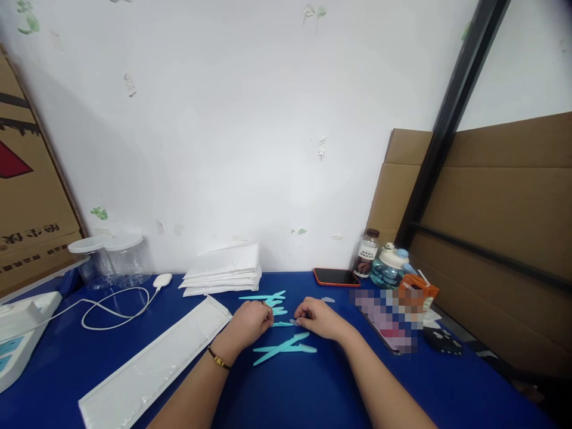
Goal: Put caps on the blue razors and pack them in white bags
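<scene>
My left hand (251,322) is closed on a turquoise eyebrow razor (282,324), whose blade end points right. My right hand (319,317) pinches a small clear cap (292,322) at that blade end; whether the cap touches the blade is too small to tell. Nearer to me, two crossed turquoise razors (292,342) lie on the blue table (290,393). Just beyond my left hand, several more razors (277,296) lie in a loose heap, partly hidden by its fingers. Past my right hand, another clear piece (328,300) rests on the table.
Left of my hands lie a long white packet (154,363), a stack of white packets (223,271), a white cable (145,298) and clear jars (125,262). At right are a phone (336,277), two bottles (366,256), an orange box (417,292) and a black item (442,341).
</scene>
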`<action>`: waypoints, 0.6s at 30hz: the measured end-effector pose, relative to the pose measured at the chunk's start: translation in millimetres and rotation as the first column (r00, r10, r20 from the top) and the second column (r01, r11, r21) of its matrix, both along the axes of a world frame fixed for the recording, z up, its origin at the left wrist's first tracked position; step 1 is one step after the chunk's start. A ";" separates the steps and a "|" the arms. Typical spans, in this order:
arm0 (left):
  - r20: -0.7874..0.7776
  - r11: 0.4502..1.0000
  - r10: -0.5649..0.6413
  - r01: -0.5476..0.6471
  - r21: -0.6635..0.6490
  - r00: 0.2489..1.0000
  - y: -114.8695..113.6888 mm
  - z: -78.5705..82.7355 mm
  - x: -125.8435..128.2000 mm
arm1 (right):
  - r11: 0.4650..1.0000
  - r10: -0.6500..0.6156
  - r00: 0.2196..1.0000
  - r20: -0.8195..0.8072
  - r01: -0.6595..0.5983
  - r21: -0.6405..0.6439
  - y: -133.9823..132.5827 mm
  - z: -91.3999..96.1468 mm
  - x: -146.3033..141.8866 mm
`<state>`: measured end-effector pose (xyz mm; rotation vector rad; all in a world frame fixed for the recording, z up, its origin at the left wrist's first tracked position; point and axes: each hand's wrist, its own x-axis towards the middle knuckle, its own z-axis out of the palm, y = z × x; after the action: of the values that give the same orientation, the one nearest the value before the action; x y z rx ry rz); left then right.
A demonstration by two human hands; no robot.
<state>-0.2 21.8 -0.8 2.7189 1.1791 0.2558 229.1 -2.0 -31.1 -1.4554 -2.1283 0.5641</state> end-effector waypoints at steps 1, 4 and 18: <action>-0.001 1.000 -0.003 0.003 0.005 1.000 0.3 -0.2 -0.4 | 1.000 0.001 1.000 0.009 -0.001 -0.001 -0.3 1.0 -0.7; 0.002 1.000 -0.002 0.002 0.016 1.000 1.5 -0.8 -1.7 | 1.000 -0.015 0.999 0.030 0.015 -0.020 -0.3 1.7 -2.2; 0.120 0.990 -0.038 0.054 -0.128 0.992 -2.1 -9.0 9.4 | 0.984 0.044 0.984 -0.171 -0.072 -0.161 0.6 -7.9 -12.2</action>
<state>9.3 19.7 -9.8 2.5761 1.0612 0.3150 216.9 -1.4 -39.0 -1.3828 -2.0383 0.8739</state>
